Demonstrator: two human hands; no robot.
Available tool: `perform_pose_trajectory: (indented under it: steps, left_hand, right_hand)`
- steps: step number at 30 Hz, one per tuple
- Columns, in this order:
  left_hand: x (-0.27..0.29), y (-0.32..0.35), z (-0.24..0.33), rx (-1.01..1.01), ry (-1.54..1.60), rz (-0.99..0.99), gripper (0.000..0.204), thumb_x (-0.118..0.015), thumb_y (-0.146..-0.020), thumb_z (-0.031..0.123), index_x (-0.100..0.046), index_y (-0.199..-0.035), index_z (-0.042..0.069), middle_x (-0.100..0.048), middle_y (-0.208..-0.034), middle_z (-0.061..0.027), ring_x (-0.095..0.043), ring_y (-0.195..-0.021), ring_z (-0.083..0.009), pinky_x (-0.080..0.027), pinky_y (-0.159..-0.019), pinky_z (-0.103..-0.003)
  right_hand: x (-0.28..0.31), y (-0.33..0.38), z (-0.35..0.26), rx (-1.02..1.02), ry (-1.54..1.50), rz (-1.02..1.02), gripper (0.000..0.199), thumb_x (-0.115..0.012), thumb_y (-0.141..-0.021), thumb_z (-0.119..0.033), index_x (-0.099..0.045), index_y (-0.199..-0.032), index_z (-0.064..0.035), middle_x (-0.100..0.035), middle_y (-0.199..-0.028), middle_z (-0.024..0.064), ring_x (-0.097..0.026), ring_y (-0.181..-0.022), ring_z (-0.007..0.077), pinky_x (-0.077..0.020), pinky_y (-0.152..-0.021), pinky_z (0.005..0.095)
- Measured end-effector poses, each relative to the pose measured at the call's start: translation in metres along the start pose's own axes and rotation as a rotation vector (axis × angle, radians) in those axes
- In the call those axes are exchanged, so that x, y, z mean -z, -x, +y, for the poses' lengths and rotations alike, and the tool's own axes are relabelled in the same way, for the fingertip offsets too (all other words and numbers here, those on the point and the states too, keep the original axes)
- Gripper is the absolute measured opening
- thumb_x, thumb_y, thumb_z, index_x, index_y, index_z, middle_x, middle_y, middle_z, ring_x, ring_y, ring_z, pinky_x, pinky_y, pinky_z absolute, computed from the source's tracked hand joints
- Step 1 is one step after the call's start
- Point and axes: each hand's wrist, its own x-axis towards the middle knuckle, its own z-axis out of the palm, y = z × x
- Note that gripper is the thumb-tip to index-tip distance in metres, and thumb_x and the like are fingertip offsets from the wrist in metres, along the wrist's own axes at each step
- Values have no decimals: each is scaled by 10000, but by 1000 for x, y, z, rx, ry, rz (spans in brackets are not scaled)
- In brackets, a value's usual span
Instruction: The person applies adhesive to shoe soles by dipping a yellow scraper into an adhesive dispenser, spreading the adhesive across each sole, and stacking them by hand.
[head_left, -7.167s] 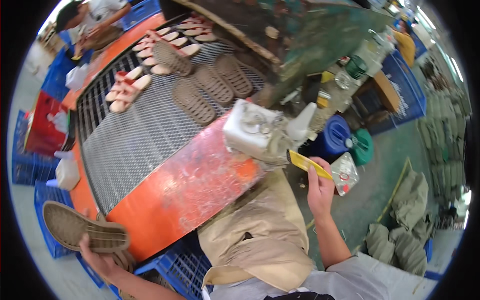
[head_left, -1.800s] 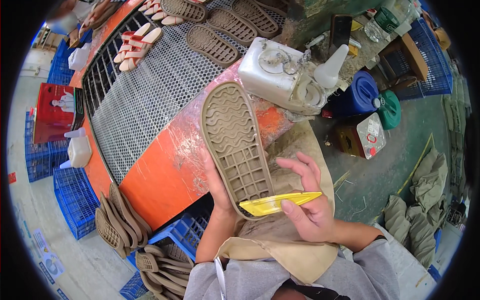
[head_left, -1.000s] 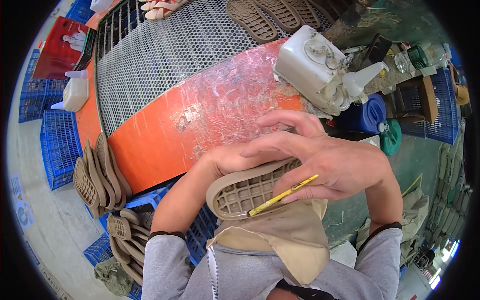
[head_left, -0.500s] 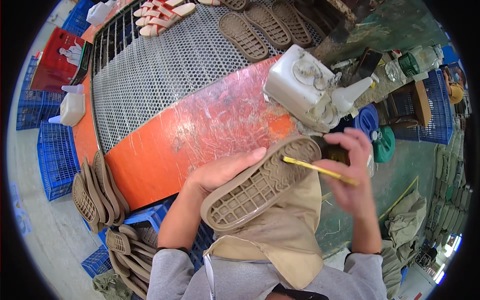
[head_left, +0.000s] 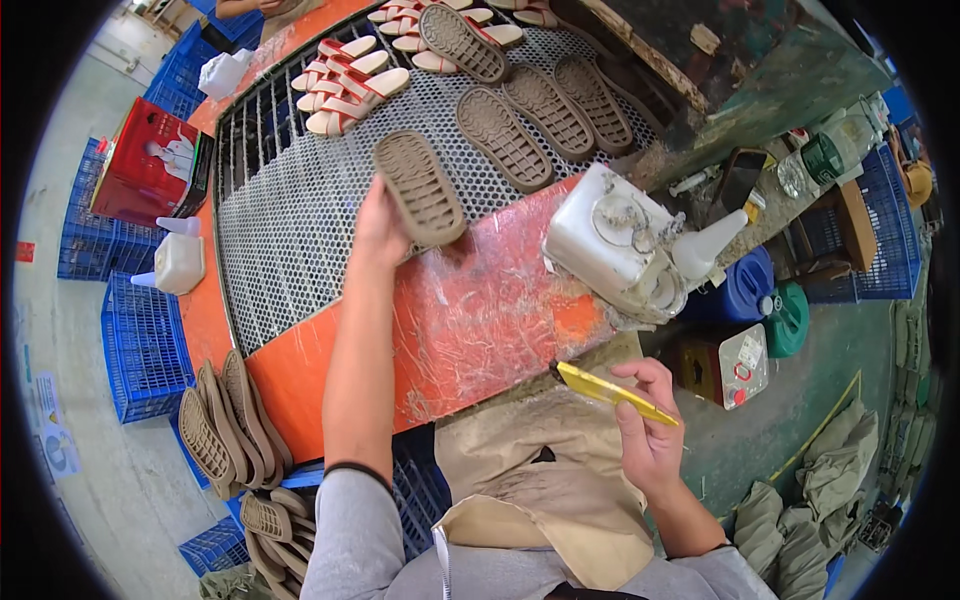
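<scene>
My left hand (head_left: 379, 222) grips a brown sandal sole (head_left: 418, 190) by its left side, arm stretched out over the perforated metal mesh (head_left: 290, 210). The sole's grid-patterned cavity faces up. My right hand (head_left: 652, 430) is closed round a slim yellow-handled brush (head_left: 615, 393) with a dark tip, held in front of my apron near the red-orange table edge (head_left: 480, 385). More brown soles (head_left: 505, 140) lie on the mesh at the far right, and one sole (head_left: 462, 45) rests against strappy sandal uppers (head_left: 345, 90) with red edging.
A glue-smeared white container (head_left: 610, 235) stands at the table's right edge, beside a white nozzle bottle (head_left: 710, 245). Brown soles (head_left: 225, 420) are stacked at the lower left. A red box (head_left: 150, 160) and blue crates (head_left: 145, 340) stand left. Blue and green jugs (head_left: 745, 285) are at right.
My left hand has carried the sole forward, from over my lap to above the mesh. The brush has come away from the sole and moved slightly lower with my right hand. The view has shifted.
</scene>
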Motion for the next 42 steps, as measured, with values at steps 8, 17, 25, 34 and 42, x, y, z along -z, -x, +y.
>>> perform_pose_trajectory:
  steps: [8, 17, 25, 34, 42]
  left_hand:
    - [-9, -65, -27, -47, -879, 288, 499, -531, -1035, 401, -689, -1229, -31, -739, -1144, -263, -729, -977, -388, -577, -837, -486]
    - [132, 192, 133, -287, -1746, 814, 291, -641, -963, 190, -715, -1053, -76, -747, -962, -232, -692, -802, -406, -556, -760, -495]
    - [251, 369, 227, -460, -1829, 1521, 342, -685, -878, 265, -694, -944, -70, -719, -866, -216, -652, -731, -354, -563, -720, -469]
    - [154, 378, 198, -711, -329, 688, 657, -708, -926, 215, -497, -1512, 4, -668, -1355, -201, -704, -1114, -249, -579, -970, -374]
    - [64, 254, -8, -186, 474, 61, 879, -662, -835, -12, -324, -1640, 93, -501, -1558, -224, -557, -1356, -334, -427, -1181, -474]
  right_hand:
    - [-8, 11, -2, -234, -39, 113, 247, -563, -985, -66, -653, -1192, 34, -595, -1297, 112, -520, -1106, 230, -405, -981, 331]
    - [-22, -2, 9, -171, -84, -38, 228, -471, -1102, -93, -606, -1223, 44, -597, -1273, 81, -545, -1109, 180, -404, -1010, 273]
    - [-30, 5, 12, -163, -68, -41, 216, -531, -1052, -58, -639, -1207, 48, -608, -1257, 93, -560, -1084, 182, -424, -981, 276]
    - [25, -8, 35, -194, 9, 288, 211, -564, -1071, -99, -664, -1177, 53, -623, -1258, 70, -548, -1007, 144, -429, -892, 245]
    - [78, -42, 59, 16, 352, 521, 151, -644, -1021, -82, -708, -1093, 34, -648, -1290, 95, -575, -1060, 202, -465, -924, 306]
